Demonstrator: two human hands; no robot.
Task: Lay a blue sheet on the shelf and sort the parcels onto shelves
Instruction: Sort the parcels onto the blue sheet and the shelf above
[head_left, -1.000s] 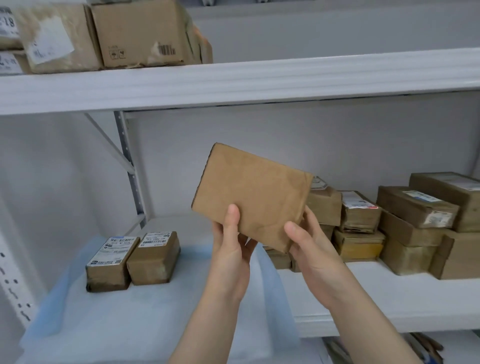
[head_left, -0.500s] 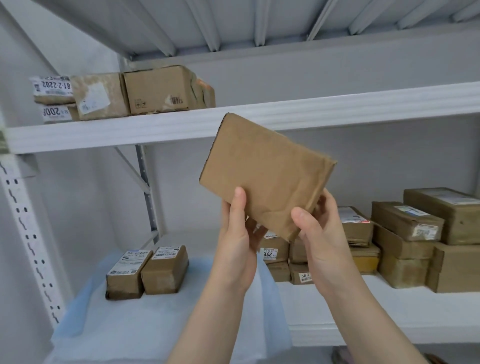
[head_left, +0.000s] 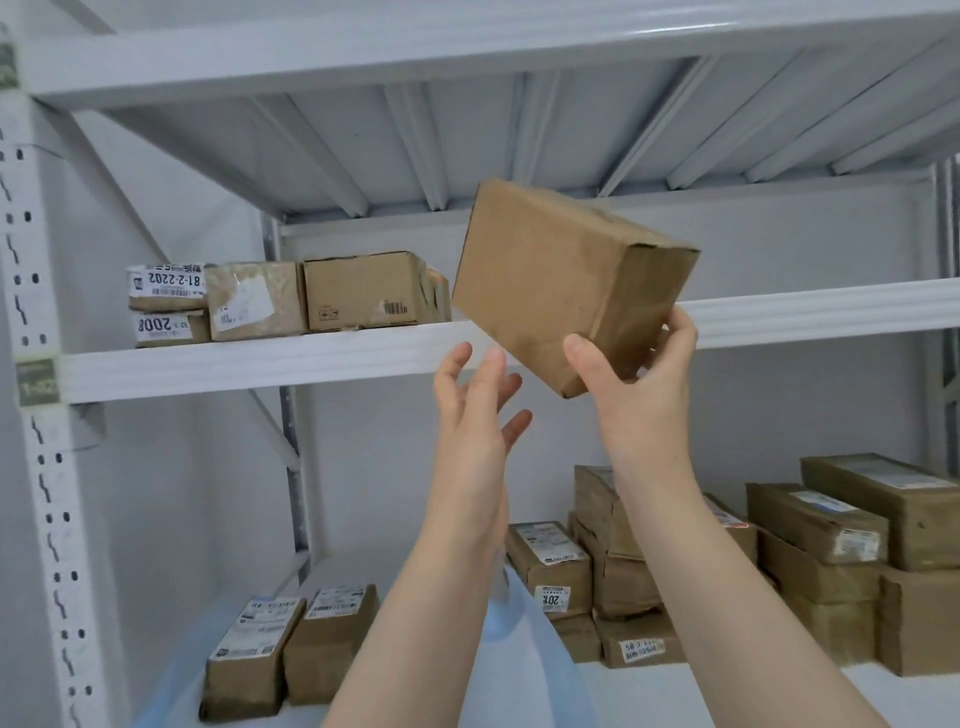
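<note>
Brown cardboard parcel (head_left: 561, 280), tilted, pinched at one corner by our right hand (head_left: 639, 395), left hand (head_left: 472, 415) spread empty below; we should level it for the white metal shelf (head_left: 805, 312).

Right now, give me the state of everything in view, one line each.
Raised parcel, tilted, held up in front of the middle shelf.
Right hand, grips the parcel's lower corner.
Left hand, open beneath the parcel; contact unclear.
Blue sheet, spread on the lower shelf.
Two labelled parcels, lying on the sheet.
</note>
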